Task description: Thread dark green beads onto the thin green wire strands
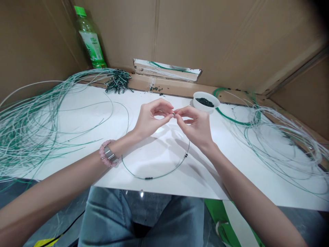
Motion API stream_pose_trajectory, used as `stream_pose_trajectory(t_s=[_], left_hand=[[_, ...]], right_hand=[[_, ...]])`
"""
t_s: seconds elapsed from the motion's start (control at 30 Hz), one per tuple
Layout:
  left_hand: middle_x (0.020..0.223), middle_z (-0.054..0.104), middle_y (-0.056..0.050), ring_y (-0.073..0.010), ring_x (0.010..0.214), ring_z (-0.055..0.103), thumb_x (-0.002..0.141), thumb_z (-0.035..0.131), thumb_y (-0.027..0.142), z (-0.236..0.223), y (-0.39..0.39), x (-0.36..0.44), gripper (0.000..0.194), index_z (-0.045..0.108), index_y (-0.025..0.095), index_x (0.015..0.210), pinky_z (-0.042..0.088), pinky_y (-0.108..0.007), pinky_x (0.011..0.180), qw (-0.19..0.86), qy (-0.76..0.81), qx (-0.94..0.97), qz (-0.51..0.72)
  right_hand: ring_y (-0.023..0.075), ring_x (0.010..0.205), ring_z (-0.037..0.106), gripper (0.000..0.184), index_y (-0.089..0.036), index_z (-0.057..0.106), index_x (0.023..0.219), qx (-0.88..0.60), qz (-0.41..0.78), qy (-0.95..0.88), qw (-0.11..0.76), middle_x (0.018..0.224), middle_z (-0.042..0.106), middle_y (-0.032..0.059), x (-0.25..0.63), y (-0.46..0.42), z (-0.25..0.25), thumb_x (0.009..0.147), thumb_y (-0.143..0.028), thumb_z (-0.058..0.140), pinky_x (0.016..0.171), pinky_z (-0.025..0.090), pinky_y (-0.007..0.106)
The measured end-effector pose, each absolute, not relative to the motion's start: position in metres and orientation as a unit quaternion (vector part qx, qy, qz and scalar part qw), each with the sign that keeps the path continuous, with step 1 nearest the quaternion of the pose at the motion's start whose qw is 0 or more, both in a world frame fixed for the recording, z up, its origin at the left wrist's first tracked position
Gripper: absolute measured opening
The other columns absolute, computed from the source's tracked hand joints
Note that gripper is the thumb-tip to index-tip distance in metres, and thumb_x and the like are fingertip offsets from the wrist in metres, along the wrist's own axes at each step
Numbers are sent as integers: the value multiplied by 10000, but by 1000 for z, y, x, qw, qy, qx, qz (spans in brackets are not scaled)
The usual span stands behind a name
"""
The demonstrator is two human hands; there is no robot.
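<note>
My left hand [152,118] and my right hand [195,124] meet fingertip to fingertip above the white table, both closed in a pinch. Between them is a small dark bit, perhaps a bead, at the end of a thin green wire; the fingertips partly hide it. The green wire [164,175] curves in a wide loop below my hands, passing beneath my left wrist. Several black beads [148,178] sit together along its lower part, and a few more dark beads [186,155] are on its right side. A pink beaded bracelet [105,154] is on my left wrist.
A white bowl of dark beads [205,102] stands beyond my right hand. Green and white wires lie in a large bundle [33,127] at left and in loose coils [282,144] at right. A green bottle [90,43] stands against the cardboard wall [180,31].
</note>
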State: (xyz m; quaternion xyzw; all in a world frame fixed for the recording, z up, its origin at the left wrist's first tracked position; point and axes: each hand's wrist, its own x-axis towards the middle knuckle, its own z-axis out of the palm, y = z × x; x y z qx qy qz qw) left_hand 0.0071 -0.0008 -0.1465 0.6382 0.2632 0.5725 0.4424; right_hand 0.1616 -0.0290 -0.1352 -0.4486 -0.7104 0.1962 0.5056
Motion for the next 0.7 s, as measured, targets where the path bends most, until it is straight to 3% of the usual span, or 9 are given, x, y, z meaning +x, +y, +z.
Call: stream_pose_trajectory(t_s=[0.37,0.7], left_hand=[[766,648,3,-103,733,636,685,727,189,-147,0,7,214,581,178,842,505,-213,699,453,264,635,568],[797,619,-3,-95,748,626,713,700,160,-149,2,4,178,560,150,822,532,-217,718,397,237,685,563]], right_hand=[[137,703,669,108,-160,606,765,-435,247,-698,512,785,669,25,163,-25,-138,803,-259,586,544,561,228],[128,688,657,46,-158,627,747,-439,198,-719,501,752,678,23,163,-30,-132,767,-190,601,541,534,207]])
